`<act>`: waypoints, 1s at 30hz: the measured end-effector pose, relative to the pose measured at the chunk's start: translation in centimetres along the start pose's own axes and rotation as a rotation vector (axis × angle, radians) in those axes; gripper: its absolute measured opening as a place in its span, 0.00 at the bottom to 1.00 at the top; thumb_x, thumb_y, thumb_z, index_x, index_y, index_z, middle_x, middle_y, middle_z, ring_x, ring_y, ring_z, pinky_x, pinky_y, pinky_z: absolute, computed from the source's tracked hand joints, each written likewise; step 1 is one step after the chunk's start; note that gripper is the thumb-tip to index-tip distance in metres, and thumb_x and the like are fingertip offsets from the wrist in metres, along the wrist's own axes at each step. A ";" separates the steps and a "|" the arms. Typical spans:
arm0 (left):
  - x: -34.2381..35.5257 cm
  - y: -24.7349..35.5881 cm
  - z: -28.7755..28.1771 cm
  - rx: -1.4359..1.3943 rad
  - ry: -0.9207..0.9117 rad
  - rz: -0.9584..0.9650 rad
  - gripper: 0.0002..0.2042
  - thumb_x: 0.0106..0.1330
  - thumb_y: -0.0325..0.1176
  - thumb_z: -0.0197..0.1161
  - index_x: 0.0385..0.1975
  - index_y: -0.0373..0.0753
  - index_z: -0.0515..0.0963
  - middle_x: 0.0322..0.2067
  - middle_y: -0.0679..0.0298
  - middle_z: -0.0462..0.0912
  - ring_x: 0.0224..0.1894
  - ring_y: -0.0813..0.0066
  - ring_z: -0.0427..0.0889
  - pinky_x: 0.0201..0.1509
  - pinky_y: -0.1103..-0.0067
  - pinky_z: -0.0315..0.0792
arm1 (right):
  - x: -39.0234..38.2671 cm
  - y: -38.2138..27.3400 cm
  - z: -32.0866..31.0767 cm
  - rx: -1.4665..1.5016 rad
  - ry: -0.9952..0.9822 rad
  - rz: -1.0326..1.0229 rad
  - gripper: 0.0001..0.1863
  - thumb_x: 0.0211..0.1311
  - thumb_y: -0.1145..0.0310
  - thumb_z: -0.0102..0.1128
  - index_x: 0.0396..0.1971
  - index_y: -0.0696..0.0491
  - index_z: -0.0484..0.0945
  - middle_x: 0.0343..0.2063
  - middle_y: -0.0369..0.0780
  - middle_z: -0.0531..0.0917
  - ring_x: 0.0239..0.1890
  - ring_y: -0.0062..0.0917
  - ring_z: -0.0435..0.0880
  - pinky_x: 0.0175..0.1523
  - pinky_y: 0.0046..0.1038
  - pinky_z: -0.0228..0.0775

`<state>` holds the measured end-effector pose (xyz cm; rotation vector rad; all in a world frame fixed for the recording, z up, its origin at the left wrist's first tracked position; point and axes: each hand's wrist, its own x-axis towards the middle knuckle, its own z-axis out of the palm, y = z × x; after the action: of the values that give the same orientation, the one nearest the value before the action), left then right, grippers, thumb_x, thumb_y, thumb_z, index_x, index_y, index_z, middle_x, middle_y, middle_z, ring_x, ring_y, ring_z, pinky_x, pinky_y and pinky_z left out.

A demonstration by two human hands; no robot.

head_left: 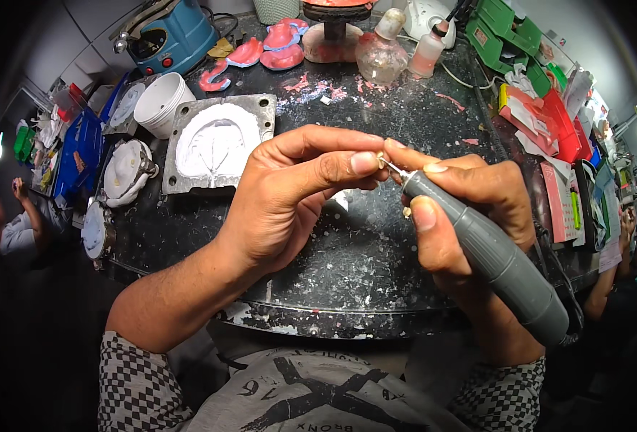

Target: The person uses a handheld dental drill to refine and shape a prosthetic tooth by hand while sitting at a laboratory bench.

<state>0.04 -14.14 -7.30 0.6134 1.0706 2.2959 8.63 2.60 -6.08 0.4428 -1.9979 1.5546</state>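
My left hand (282, 183) pinches a tiny cream-coloured piece, like an artificial tooth (381, 161), between thumb and fingertips. A thick grey rotary handpiece (495, 252) is gripped in my right hand (469, 198), pointing up and to the left. Its thin metal bit (396, 168) reaches the small piece; whether they touch cannot be made out. Both hands meet over the middle of the bench. Another small yellowish bit (407, 212) shows beside my right thumb. Left of my left hand lies a metal dental flask half (181, 155) filled with white plaster, bearing an arch-shaped hollow.
The dark bench (361, 266) is flecked with wax and plaster. More plaster-filled moulds (127, 173) and white cups (163, 104) stand left. Behind are pink wax pieces (282, 57), a round glass bottle (382, 61) and a blue machine (174, 43). Green bins (502, 36) and a red tray (559, 129) sit right.
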 end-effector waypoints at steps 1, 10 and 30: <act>0.0 0.0 0.0 0.014 0.012 0.005 0.09 0.64 0.24 0.61 0.41 0.30 0.80 0.40 0.53 0.84 0.44 0.67 0.84 0.53 0.73 0.77 | 0.1 0.0 0.0 -0.009 -0.004 -0.003 0.11 0.60 0.77 0.57 0.41 0.55 0.68 0.40 0.50 0.81 0.40 0.21 0.78 0.47 0.23 0.70; -0.1 0.0 0.4 0.101 0.063 0.027 0.08 0.62 0.22 0.60 0.40 0.31 0.79 0.37 0.54 0.83 0.41 0.67 0.83 0.51 0.73 0.76 | 0.8 0.5 0.8 0.036 0.216 -0.104 0.11 0.41 0.85 0.64 0.28 0.63 0.76 0.23 0.42 0.81 0.31 0.27 0.86 0.43 0.29 0.82; 0.1 0.0 0.2 0.172 0.041 0.082 0.08 0.61 0.21 0.61 0.39 0.31 0.80 0.37 0.52 0.84 0.42 0.66 0.83 0.51 0.71 0.76 | 1.0 0.5 0.9 0.030 0.225 -0.123 0.10 0.40 0.86 0.64 0.26 0.62 0.75 0.18 0.38 0.78 0.25 0.17 0.82 0.44 0.31 0.83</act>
<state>0.06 -13.98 -7.17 0.6920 1.2950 2.3101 7.34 1.98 -5.96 0.3773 -1.7470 1.4896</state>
